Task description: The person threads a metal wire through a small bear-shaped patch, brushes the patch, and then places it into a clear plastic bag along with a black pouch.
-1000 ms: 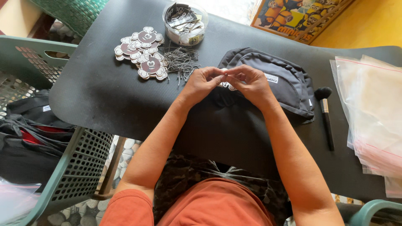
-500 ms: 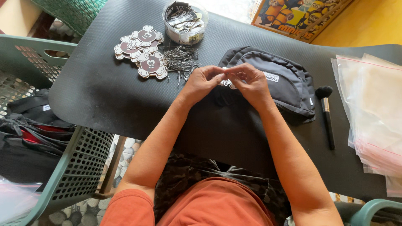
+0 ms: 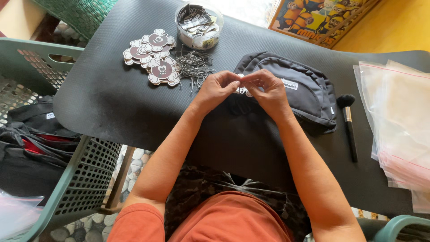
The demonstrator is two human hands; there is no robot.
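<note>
— Charm placement, please?

— I see a small white charm (image 3: pixel 242 88) pinched between my left hand (image 3: pixel 218 88) and right hand (image 3: pixel 264 89), fingers of both closed together on it, above the middle of the black worktop (image 3: pixel 103 107). It sits just over the near-left edge of a dark grey pouch (image 3: pixel 298 85).

— And around them?

— Toward the far-left corner lie flat mouse-shaped tags (image 3: pixel 154 60), a heap of thin ball chains (image 3: pixel 193 67) beside them, and a round clear tub (image 3: pixel 199 24) behind. A black brush (image 3: pixel 348 125) and clear bags (image 3: pixel 398 121) lie by the right edge.
</note>
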